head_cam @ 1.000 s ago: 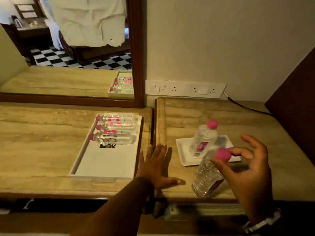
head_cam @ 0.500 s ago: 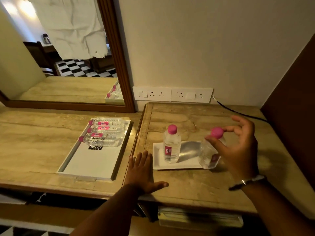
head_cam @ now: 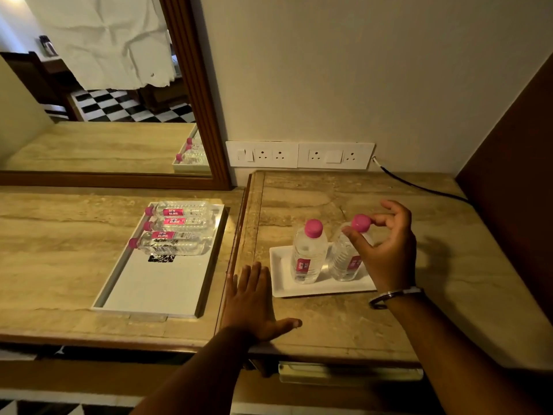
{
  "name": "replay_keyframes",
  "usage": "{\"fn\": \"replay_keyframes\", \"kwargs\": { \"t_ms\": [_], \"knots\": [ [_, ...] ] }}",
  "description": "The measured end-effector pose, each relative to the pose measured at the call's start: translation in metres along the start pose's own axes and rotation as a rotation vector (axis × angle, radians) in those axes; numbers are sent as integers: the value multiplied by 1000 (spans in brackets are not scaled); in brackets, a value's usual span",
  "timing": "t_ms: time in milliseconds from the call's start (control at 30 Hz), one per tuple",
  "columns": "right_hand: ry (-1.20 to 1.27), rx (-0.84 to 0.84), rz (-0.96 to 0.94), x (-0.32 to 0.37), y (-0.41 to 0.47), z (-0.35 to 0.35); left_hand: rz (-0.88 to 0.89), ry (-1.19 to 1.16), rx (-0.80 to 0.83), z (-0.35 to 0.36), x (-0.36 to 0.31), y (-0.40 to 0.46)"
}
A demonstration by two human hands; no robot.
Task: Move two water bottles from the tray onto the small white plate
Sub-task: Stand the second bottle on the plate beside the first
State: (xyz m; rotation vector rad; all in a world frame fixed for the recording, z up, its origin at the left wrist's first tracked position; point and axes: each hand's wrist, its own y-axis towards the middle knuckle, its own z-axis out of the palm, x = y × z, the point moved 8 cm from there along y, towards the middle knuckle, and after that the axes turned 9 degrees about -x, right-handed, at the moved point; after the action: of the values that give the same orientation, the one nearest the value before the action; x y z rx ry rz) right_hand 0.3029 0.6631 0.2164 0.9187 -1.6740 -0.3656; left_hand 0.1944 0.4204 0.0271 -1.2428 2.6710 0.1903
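Two water bottles seen upright on the small white plate [head_cam: 317, 287].
The right bottle's [head_cam: 344, 259] pink cap is pinched by the right hand [head_cam: 386, 250]; the left hand [head_cam: 254, 304] is laid flat, unclenched, on the tabletop [head_cam: 344, 322].

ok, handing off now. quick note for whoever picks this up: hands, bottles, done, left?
Left hand: flat on the counter, holding nothing.
Right hand: fingertips pinching the cap of the second bottle, which stands slightly tilted on the small white plate.
First bottle: upright on the plate, free.
Tray: remaining bottles lie at its far end.
Left: settle the second bottle, let go.
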Motion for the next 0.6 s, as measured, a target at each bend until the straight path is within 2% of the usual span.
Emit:
{"fn": "replay_keyframes", "kwargs": {
  "t_ms": [100,233,433,533,600],
  "knots": [
    [-1,65,9,-5,-3,6,11,-29,-26,-2,0,1],
    [75,240,91,-27,-18,15,28,-131,-84,-9,-4,-5],
    [69,548,316,-91,-78,19,-65,-338,-262,-35,-25,17],
    [33,649,335,-107,-97,31,-64,-424,-244,-34,-47,43],
    [-2,635,318,-109,-97,37,-43,-432,-223,-31,-54,55]
  ]
}}
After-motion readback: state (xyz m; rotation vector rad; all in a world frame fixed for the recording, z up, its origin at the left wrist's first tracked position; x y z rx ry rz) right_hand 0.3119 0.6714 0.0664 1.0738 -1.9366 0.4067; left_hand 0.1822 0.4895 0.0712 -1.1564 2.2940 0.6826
